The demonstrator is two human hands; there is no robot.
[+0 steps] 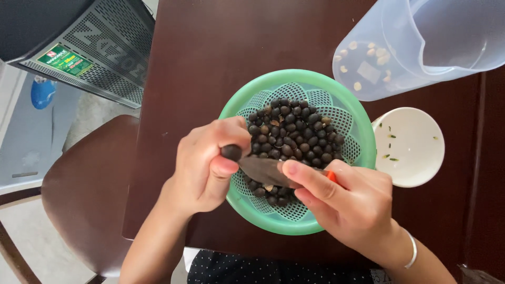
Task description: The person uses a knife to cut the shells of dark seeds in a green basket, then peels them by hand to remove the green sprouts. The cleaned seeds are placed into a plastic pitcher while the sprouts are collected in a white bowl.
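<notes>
Our left hand [208, 163] pinches one small dark round seed [231, 152] between its fingers. Our right hand [347, 202] clamps a dark-bladed knife [263, 169], its tip at the seed. Beneath both sits a green perforated plastic basket [357, 126] of seeds.

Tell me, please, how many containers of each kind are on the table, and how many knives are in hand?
Green plastic colander: 1
Clear plastic jug: 1
White bowl: 1
Knife, held in the right hand beside the left hand: 1
Total: 4

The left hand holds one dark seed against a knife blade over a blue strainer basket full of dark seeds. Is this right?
Not quite: the head view shows the strainer basket is green, not blue. The rest holds: the left hand holds one dark seed against the knife blade, over the dark seeds.
</notes>
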